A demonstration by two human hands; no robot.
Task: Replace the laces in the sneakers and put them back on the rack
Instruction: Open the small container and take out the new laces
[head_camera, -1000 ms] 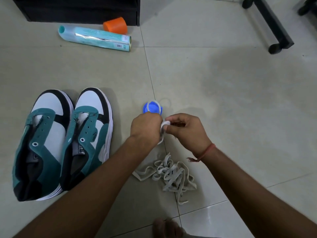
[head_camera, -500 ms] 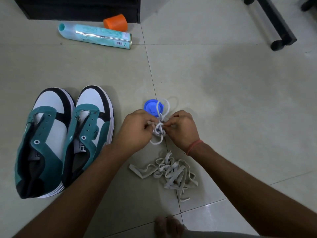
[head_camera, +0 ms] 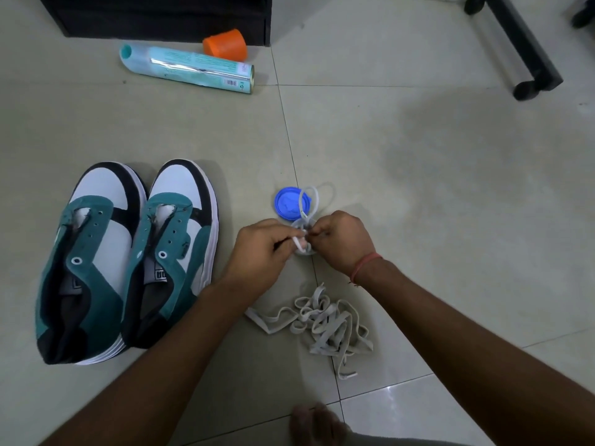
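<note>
Two teal, white and black sneakers stand side by side on the floor at the left, the left sneaker [head_camera: 80,262] and the right sneaker [head_camera: 170,249], both with bare eyelets. Between my hands is a bundled clean white lace [head_camera: 306,217]. My left hand [head_camera: 260,249] and my right hand [head_camera: 341,239] both pinch it at its middle, loops sticking out above and below. A heap of greyish flat laces [head_camera: 325,323] lies on the floor just below my hands.
A blue round lid [head_camera: 288,204] lies just beyond the hands. A teal spray can [head_camera: 190,67] lies on its side with an orange cap [head_camera: 225,45] behind it, near a black cabinet base [head_camera: 161,17]. A black wheeled frame [head_camera: 524,49] is top right. My foot [head_camera: 318,423] shows at the bottom.
The hands have closed in on the white lace bundle and worked it; its loops now stick out above the fingers over the blue lid. The sneakers and the grey laces have not moved.
</note>
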